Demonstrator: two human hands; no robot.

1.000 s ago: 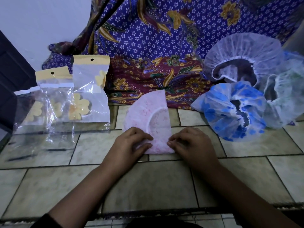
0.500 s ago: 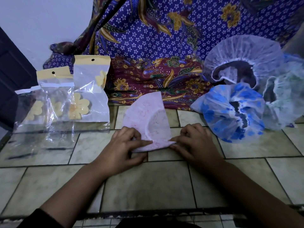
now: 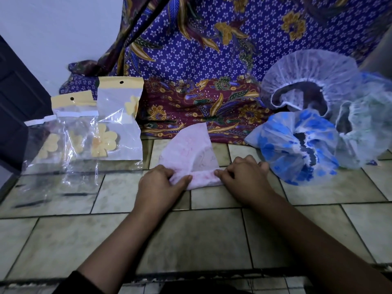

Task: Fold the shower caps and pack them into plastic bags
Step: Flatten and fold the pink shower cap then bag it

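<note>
Head view: a thin pink plastic shower cap [image 3: 186, 149], folded flat into a wedge, lies on the beige tiled surface [image 3: 191, 240] at centre. Its pointed end reaches back to the hem of the patterned cloth, and its near edge is turned up into a narrow band.

The left hand [image 3: 158, 185] pinches the left end of that band between thumb and curled fingers. The right hand [image 3: 244, 179], fingers curled and fingertips down, grips the right end. The two hands sit near each other, with the band stretched between them, and both forearms reach in from the lower edge.

To the left, several clear plastic bags with yellow header cards and yellow flower prints [image 3: 95, 141] overlap in a loose pile. One taller bag [image 3: 119, 111] leans up against the cloth.

To the right, well apart from the pink cap, three unfolded caps crowd together:
- a blue-blotched clear shower cap [image 3: 282, 149], nearest the right hand;
- a ruffled white shower cap [image 3: 309, 73] behind it;
- a pale green shower cap [image 3: 367, 132] at far right.

A purple, maroon and gold batik cloth [image 3: 201, 49] hangs behind everything, against a pale wall [image 3: 53, 28]. A dark door panel [image 3: 17, 98] borders the left edge.
</note>
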